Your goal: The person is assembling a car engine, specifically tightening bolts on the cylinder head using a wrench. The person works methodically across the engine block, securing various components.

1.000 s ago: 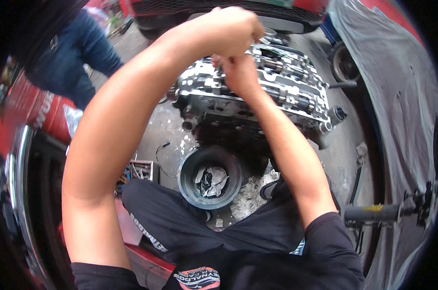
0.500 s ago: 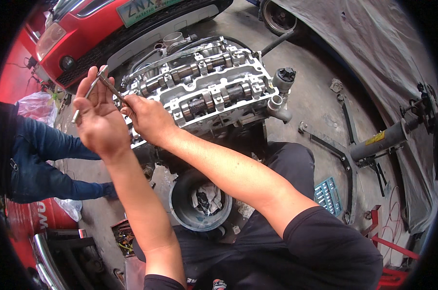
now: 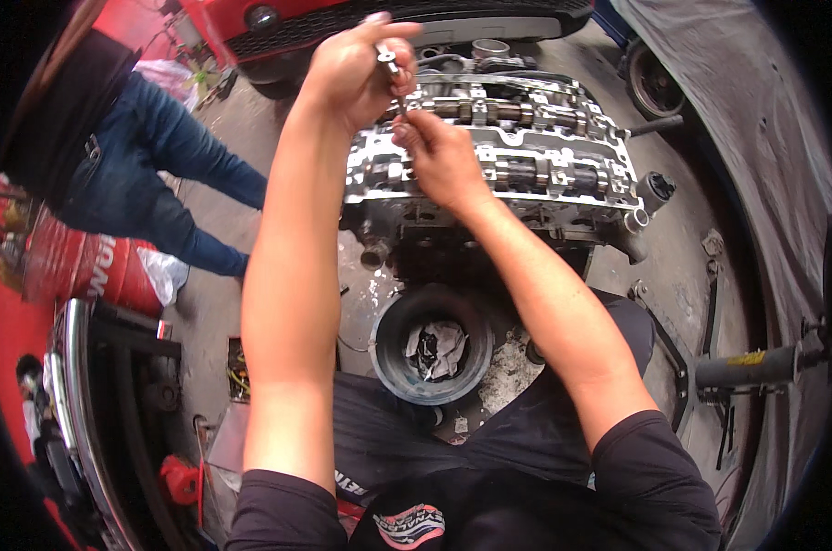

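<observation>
Above the left end of an engine's cylinder head (image 3: pixel 526 142) I hold a metal T-handle wrench (image 3: pixel 390 62), seen nearly end-on. My left hand (image 3: pixel 347 78) is wrapped about its crossbar, lower fingers curled in and one finger stretched out. Just below, my right hand (image 3: pixel 445 161) pinches the wrench's shaft between thumb and fingers. Two rows of camshafts lie exposed in the head, the nearer camshaft (image 3: pixel 526 176) to the right of my right hand. The wrench's lower end is hidden behind my right hand, so I cannot tell what it touches.
Below the engine stands a round dark tub (image 3: pixel 384 367) with crumpled rags (image 3: pixel 439 349) inside. A person in blue jeans (image 3: pixel 172 147) stands at the left, by a red drum (image 3: pixel 94 275). A red car (image 3: pixel 342 23) is beyond the engine, an engine stand's metal leg (image 3: pixel 664 340) at the right.
My view has shifted left, so the engine sits farther right and lower. My left hand, formerly open-palmed against the wrench's bar, has turned and curled around it. My right hand still grips the shaft.
</observation>
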{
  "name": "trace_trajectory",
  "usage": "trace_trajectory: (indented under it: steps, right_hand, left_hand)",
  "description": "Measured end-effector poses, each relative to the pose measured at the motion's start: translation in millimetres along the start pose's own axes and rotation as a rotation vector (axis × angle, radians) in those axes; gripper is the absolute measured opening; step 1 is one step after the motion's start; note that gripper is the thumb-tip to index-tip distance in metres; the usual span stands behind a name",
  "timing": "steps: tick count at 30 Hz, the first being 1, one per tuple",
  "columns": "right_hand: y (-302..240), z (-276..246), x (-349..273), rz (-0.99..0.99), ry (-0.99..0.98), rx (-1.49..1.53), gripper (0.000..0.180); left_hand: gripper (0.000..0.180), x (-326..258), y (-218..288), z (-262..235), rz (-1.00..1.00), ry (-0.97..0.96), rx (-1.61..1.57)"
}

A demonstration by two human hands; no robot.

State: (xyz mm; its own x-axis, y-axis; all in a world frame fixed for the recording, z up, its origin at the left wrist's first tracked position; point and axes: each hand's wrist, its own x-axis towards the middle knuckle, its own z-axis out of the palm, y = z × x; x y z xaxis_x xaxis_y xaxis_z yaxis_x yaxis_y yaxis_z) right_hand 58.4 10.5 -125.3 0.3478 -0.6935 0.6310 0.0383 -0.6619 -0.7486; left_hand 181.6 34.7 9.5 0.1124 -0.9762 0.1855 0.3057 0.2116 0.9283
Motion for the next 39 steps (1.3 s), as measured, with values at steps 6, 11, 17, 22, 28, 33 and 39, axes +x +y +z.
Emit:
trace_trajectory:
  steps: [6,11,17,22,28,33,39]
  right_hand:
    - [-8.2,-14.0,14.4,0.179,-0.134,0.178,0.024]
    - [-39.1,-38.1,7.0,0.090,-0.296,0.247,0.021]
    - [-26.8,-42.1,-1.3,-0.019,-0.399,0.076,0.016]
    - [-24.3,-48.6,8.2,0.026,-0.463,0.081,0.016]
    - [-24.7,-49.2,7.0,0.046,-0.487,0.087,0.017]
    - [-22.4,-50.5,6.7,0.072,-0.462,0.130,0.018]
    - [-24.6,-44.2,1.3,0.078,-0.424,0.118,0.019]
  left_hand:
    - [0.036,15.6,16.1,19.1,-0.162,0.115,0.078]
    - [0.016,-24.4,24.7,49.3,0.062,0.187,-0.002]
    - [0.016,-57.8,1.7,46.8,0.177,0.336,-0.034]
    - [0.016,-58.9,-7.1,25.0,0.260,0.443,-0.110]
    - [0.019,-54.4,-10.1,34.4,0.260,0.431,0.017]
    - [0.013,-41.9,0.8,35.3,0.090,0.329,0.027]
    - [0.032,-29.6,29.4,20.0,-0.215,-0.105,0.258]
